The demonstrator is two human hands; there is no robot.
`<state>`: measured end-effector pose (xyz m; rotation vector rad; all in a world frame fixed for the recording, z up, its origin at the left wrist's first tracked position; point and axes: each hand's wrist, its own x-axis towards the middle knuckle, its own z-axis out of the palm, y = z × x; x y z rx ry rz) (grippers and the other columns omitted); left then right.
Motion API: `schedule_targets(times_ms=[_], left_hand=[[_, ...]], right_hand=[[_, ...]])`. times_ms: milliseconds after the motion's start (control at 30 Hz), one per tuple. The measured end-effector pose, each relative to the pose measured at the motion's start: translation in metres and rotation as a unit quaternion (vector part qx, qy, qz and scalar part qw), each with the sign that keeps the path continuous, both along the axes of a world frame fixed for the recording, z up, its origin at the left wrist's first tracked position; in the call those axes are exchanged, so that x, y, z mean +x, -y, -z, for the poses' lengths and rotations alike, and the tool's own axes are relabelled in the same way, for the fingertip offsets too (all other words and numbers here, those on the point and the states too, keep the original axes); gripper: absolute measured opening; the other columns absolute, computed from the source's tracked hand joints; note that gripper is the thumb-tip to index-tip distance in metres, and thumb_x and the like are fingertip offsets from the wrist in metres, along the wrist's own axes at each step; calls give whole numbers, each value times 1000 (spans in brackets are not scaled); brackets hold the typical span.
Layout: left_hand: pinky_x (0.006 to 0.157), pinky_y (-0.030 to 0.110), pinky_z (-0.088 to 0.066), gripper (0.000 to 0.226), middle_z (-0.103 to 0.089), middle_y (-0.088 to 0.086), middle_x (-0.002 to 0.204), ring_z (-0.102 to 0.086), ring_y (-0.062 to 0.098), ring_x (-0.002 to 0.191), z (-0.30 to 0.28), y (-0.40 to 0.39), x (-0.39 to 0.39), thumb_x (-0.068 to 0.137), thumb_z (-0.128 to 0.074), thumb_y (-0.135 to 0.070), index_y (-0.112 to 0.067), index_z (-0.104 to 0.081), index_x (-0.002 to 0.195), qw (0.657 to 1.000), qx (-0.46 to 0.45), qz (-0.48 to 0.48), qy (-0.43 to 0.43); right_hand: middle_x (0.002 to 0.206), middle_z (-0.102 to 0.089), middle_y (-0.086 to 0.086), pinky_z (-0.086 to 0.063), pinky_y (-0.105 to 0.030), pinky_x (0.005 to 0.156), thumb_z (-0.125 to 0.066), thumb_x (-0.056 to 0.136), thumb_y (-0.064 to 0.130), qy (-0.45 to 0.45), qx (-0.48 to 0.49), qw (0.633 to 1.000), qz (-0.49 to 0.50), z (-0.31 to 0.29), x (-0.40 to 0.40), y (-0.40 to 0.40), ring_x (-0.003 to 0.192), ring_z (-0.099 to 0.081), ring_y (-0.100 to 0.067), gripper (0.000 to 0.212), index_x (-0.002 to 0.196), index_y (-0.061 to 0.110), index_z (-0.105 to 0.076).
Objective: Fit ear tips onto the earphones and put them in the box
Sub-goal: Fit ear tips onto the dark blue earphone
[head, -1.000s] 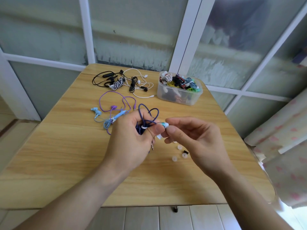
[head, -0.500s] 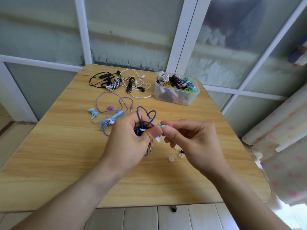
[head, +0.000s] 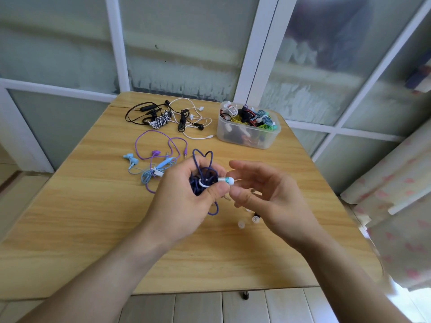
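Observation:
My left hand grips a bundled dark-blue earphone cable above the table's middle. A teal earbud sticks out past my thumb, and a white ear tip sits on its end. My right hand hovers just right of the tip with fingers spread, holding nothing. Loose white ear tips lie on the wood below my right hand. The clear plastic box, full of coiled earphones, stands at the back right of the table.
Light-blue earphones and purple earphones lie left of my hands. Black, striped and white earphones are piled at the back. The wooden table ends near a curtain on the right; windows stand behind.
My right hand's fingers pinched the earbud's end before; now they have let go and spread, and the white ear tip shows on the teal earbud. My left hand kept its grip.

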<state>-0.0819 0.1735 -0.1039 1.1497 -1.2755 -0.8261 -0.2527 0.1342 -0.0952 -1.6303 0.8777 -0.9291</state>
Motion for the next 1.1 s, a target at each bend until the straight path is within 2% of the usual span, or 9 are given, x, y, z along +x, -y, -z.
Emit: schedule_targets(times_ms=[133,300,433,533,633,767,900,1000,1100], left_hand=[[70,27,-56,13,-71,1,81,-68,17,77,0,2,0,86,-68,-5,-8,-62,97,991,102,75,-35],[89,47,-54,49,-71,9,90,-69,29,87,-6,6,10,72,-67,-47,-12,-55,105,971,199,131,30],[95,59,-46,53,-63,17,86,-66,32,84,-14,15,25,67,-59,-52,-15,-47,104,960,262,97,28],[78,48,-54,16,-67,13,83,-68,30,76,-17,20,25,88,-52,-31,-23,-41,96,971,181,17,158],[65,36,-45,18,-64,0,71,-60,20,71,-18,23,22,92,-55,-24,-21,-39,100,955,53,-78,283],[75,39,-52,27,-69,-2,69,-65,20,77,-19,32,27,88,-54,-46,-24,-44,100,973,56,-96,203],[78,44,-53,23,-70,3,73,-67,20,77,-18,43,35,93,-46,-47,-25,-46,100,978,40,-108,177],[79,36,-47,18,-66,0,83,-61,18,83,-10,49,44,95,-51,-33,-18,-51,105,954,33,-142,262],[89,36,-43,20,-57,3,107,-52,25,107,4,53,53,93,-54,-27,-16,-56,109,915,69,-125,378]], right_hand=[[119,-62,0,-58,-40,72,-84,73,10,-67,-69,995,-32,5,1,-1,93,-66,-19,69,133,30,-57],[118,-55,14,-53,-21,67,-82,76,10,-179,-166,969,-36,9,7,1,92,-62,-11,78,139,42,-49],[119,-54,23,-53,-17,69,-76,79,3,-214,-195,956,-38,11,12,3,91,-61,-6,77,139,42,-48],[114,-66,14,-59,-31,68,-78,79,5,-161,-152,975,-6,16,24,6,88,-65,-11,58,129,31,-61],[92,-73,4,-60,-32,66,-80,78,4,-95,-90,991,36,16,33,10,76,-69,-12,29,102,18,-71],[78,-71,-10,-52,-18,55,-75,79,-3,42,4,995,94,7,36,20,59,-69,-15,15,87,6,-66],[78,-69,-10,-58,-25,66,-69,83,-8,201,86,963,155,-12,33,57,66,-67,-19,13,86,3,-63],[76,-66,-8,-60,-28,69,-68,83,-9,213,58,954,202,-35,26,101,63,-66,-16,15,83,5,-61],[74,-62,-9,-60,-28,66,-72,80,-8,97,2,961,258,-61,17,143,57,-65,-15,19,77,6,-60]])
